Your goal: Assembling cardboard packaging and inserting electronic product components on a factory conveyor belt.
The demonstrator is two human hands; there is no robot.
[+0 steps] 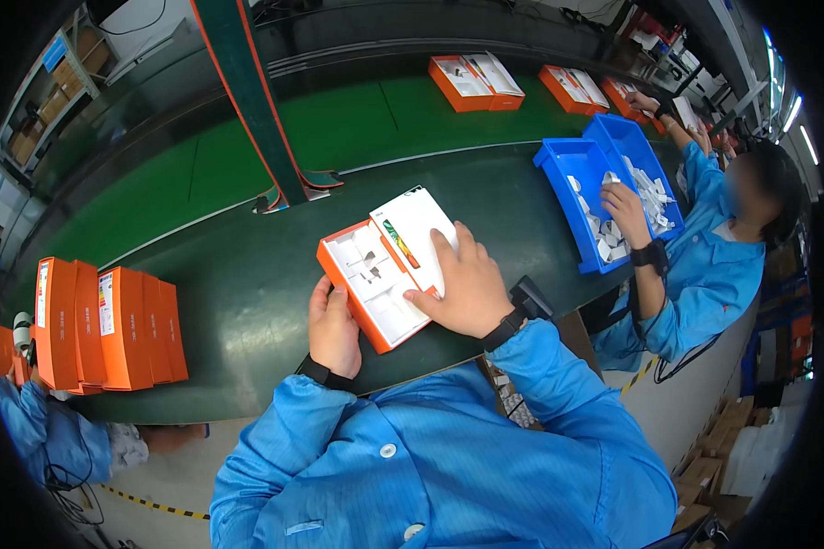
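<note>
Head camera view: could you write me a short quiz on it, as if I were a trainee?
1. True or false: the row of orange boxes stands to the left of the open orange box.
2. Which of the person's own hands lies over the white panel?
3. Multiple choice: what do the blue bins hold? A: black cables; B: small white pieces; C: folded cloths.

Key:
1. True.
2. The right hand.
3. B.
</note>
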